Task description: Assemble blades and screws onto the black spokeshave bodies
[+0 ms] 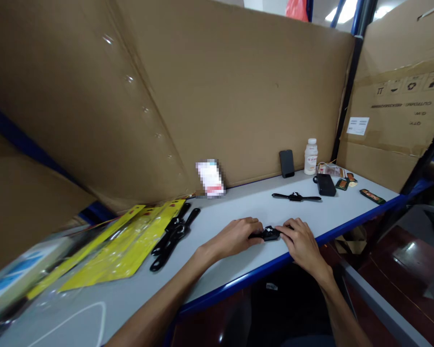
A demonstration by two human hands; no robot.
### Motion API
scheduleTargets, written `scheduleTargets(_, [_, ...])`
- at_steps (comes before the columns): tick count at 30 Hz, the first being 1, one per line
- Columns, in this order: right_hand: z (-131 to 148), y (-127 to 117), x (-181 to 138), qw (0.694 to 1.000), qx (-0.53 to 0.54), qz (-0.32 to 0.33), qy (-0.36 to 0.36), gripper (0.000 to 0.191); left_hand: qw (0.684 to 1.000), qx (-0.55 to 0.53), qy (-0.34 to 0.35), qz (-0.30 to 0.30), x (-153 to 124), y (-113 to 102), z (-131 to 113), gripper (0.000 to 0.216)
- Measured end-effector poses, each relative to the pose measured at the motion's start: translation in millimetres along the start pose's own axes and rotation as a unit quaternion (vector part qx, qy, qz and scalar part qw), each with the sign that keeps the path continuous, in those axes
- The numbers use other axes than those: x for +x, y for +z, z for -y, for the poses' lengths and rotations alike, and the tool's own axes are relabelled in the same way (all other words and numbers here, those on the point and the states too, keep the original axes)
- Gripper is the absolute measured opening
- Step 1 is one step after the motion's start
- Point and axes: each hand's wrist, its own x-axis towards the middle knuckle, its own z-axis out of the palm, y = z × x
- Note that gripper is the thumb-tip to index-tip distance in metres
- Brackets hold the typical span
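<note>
A black spokeshave [271, 234] lies low over the front edge of the table, its metal middle showing between my two hands. My left hand [243, 231] is closed around one handle. On the other side my right hand [301, 240] grips the opposite end, with fingers near the middle; much of that handle is hidden. Farther back, a second spokeshave [295, 196] rests flat on the table. To the left, several more black spokeshaves [175, 236] lie in a pile beside yellow-backed clear packages [130, 246].
The grey table [235, 207] has a blue front edge and cardboard walls [246, 96]. Along the back stand a lit phone [211, 179], a dark phone [287, 164] and a bottle [310, 158]. A black case [326, 185] and small packets [343, 184] lie at right.
</note>
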Motion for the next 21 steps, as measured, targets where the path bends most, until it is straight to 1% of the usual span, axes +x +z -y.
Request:
scheduleTargets(6, [0.9,-0.6,0.7,1.000,0.013,0.004,-0.005,0.036,0.999,0.045,0.025,-0.006,0.1,0.0,-2.6,0.017])
scheduleTargets(11, [1.9,-1.8,0.7,0.999,0.031,-0.009,-0.004,0.035,0.998,0.053,0.023,-0.004,0.6,-0.9,-6.0,0.018])
scheduleTargets(21, [-2.2,5.0,-0.1,0.998,0.043,-0.037,-0.004,0.034,0.997,0.079,0.019,0.003,-0.1,-0.2,-8.4,0.018])
